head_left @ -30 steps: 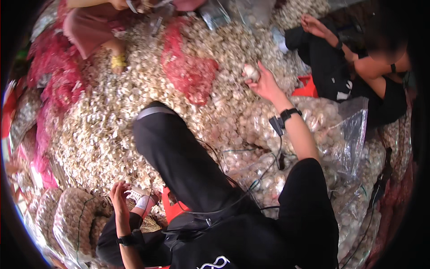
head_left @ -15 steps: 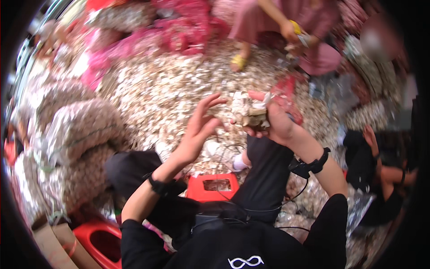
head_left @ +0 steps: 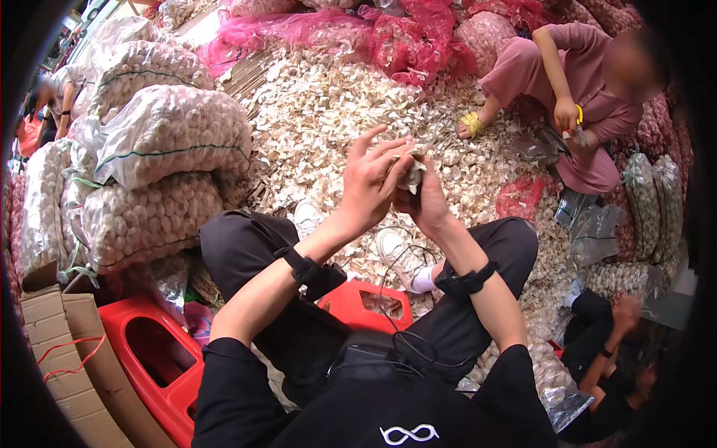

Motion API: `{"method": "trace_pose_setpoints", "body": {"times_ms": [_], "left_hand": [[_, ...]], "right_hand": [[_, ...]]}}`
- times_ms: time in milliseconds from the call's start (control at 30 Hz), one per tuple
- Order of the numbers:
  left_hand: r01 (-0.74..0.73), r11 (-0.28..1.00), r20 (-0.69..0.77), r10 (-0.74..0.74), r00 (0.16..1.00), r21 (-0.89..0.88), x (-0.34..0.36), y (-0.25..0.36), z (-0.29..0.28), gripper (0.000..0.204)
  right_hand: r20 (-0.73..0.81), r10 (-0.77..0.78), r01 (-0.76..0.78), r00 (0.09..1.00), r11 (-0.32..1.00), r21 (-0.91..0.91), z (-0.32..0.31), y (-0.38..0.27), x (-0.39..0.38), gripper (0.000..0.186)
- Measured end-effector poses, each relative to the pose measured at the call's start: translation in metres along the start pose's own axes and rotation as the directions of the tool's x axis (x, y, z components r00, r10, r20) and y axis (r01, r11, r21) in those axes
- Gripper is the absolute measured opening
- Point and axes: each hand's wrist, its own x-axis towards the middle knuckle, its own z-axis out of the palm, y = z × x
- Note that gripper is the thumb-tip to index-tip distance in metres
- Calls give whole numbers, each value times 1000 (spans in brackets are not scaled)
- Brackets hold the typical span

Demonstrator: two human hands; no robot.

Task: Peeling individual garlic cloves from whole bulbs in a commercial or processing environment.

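Observation:
Between my two hands, a clump of garlic (head_left: 411, 178) with pale, papery skin is partly hidden by my fingers. My right hand (head_left: 432, 198) grips it from the right side, thumb along it. From the left, my left hand (head_left: 370, 179) lies over it with bent fingers pressing against it, while one finger sticks up free. Below the hands, loose garlic skins (head_left: 321, 112) cover the ground in a thick layer. How many bulbs are in the clump is hidden.
Full mesh sacks of garlic (head_left: 175, 138) are stacked at left. A red plastic stool (head_left: 340, 302) stands between my legs, another red stool (head_left: 160, 388) beside cardboard (head_left: 71, 366) at lower left. Pink netting (head_left: 414, 45) lies at the back. A person in pink (head_left: 575, 75) holds yellow-handled scissors (head_left: 579, 116).
My left hand, open and apart from the garlic before, has closed in on it. The right hand has turned and drawn toward the left. My view has shifted, showing more of the right side.

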Motion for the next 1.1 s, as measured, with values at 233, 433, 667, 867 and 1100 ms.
{"method": "trace_pose_setpoints", "body": {"times_ms": [233, 433, 667, 867, 1100], "left_hand": [[672, 504, 235, -677, 697, -543, -20, -11, 27, 43], [592, -195, 411, -875, 255, -782, -13, -54, 24, 26], [703, 399, 320, -683, 656, -589, -31, -28, 29, 48], [571, 761, 257, -512, 820, -307, -29, -21, 20, 31], [795, 46, 480, -776, 410, -605, -20, -17, 28, 37]], "right_hand": [[58, 25, -27, 998, 999, 24, -8, 39, 11, 51], [311, 12, -4, 950, 1000, -27, -20, 41, 6, 56], [102, 59, -55, 993, 998, -38, -29, 31, 27, 43], [105, 81, -54, 991, 969, -240, -25, 24, 27, 38], [131, -133, 168, 982, 936, -309, -25, 51, 36, 49]]}}
